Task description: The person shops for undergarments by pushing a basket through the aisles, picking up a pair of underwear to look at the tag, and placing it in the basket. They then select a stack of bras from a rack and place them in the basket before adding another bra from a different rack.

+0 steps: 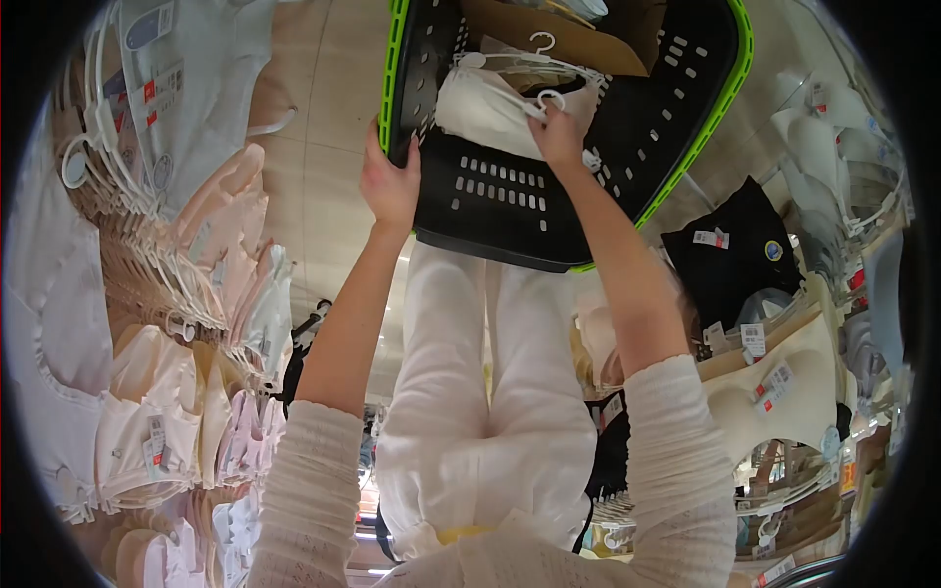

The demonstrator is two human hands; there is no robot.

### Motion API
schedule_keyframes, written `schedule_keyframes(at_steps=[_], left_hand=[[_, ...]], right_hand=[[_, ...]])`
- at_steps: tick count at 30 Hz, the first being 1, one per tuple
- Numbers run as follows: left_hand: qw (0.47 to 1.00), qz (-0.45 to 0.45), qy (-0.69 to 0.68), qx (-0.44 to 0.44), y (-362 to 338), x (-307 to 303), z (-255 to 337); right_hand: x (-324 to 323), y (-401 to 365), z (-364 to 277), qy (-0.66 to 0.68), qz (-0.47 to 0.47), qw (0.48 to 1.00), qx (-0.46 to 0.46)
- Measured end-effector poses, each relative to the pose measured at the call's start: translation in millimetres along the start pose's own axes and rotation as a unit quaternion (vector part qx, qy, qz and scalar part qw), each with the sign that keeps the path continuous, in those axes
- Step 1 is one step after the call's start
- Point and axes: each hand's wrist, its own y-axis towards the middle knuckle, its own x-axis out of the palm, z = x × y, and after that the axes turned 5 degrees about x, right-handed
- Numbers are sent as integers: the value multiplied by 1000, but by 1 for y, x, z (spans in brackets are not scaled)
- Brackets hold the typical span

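A black shopping basket (490,220) with a bright green rim is in front of my legs. My left hand (392,186) is closed on its left side, the thumb against the inner wall. Inside the basket lie white bras (485,110) on white plastic hangers. My right hand (562,142) reaches into the basket and pinches a white hanger (552,98) just below its hook. Another hanger hook (541,41) sticks up behind it. Part of the bras is hidden by my right hand.
Brown cardboard (559,44) stands in the basket's far part. Racks of pale pink bras (221,211) and white garments line the left. On the right hang a black garment (730,250) and a cream bra (774,382) with price tags. Beige floor tiles (333,118) show between.
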Motion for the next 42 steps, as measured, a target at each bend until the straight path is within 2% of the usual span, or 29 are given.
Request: schedule_keyframes(at_steps=[1, 2, 3, 5, 9, 11, 17, 19, 21, 23, 26, 28, 29, 32, 34, 35, 37, 38, 40, 42], left_hand=[[1000, 2, -2, -3, 0, -1, 1], [1000, 1, -3, -6, 0, 0, 0], [1000, -3, -2, -7, 0, 0, 1], [1000, 0, -2, -4, -1, 0, 2], [1000, 0, -3, 3, -2, 1, 3], [1000, 1, -3, 5, -2, 1, 2], [1000, -6, -1, -18, -4, 3, 1], [999, -23, 0, -48, -4, 0, 9], [1000, 7, -11, -19, -6, 3, 8], [999, 4, -15, -29, -8, 3, 12], [1000, 0, -14, -7, -10, 4, 20], [1000, -10, -26, -7, -15, 6, 23], [999, -16, -34, -15, -17, 9, 24], [998, -30, -55, 8, -17, 9, 17], [996, -61, -61, 28, -13, 4, 13], [992, -115, -49, -2, -11, -2, 12], [984, -165, -33, 54, -5, 1, -17], [983, -164, -38, 70, 0, -7, -11], [958, -264, 39, 105, 9, -32, 3], [951, -263, 84, 136, 14, -31, -27]], right_hand=[[-13, 6, -9, 3, 18, 1000, -14], [-32, 19, -14, -88, 21, 996, -25], [-33, 26, -13, -114, 60, 991, -38], [-32, 50, -5, -136, 45, 989, -47], [-24, 70, 0, -94, 46, 994, -37], [-13, 76, 7, -78, -58, 995, -23], [9, 62, 22, -105, -55, 992, -33], [10, 50, 21, -147, -15, 989, -10], [10, 34, 18, -161, 24, 986, 34], [6, 16, 10, -147, 42, 986, 68], [-7, -19, 1, -106, 58, 992, 40], [-21, -37, -3, 83, 35, 995, 38], [-30, -45, -5, 81, 45, 995, 42], [-66, -70, -9, 244, 130, 960, 54], [-94, -92, -3, 257, 159, 952, 49], [-109, -104, 0, 272, 178, 945, 41], [-132, -133, 9, 288, 200, 935, 61], [-139, -148, 17, 300, 196, 931, 64], [-150, -183, 27, 298, 207, 930, 59], [-157, -223, 31, 273, 220, 935, 59]])
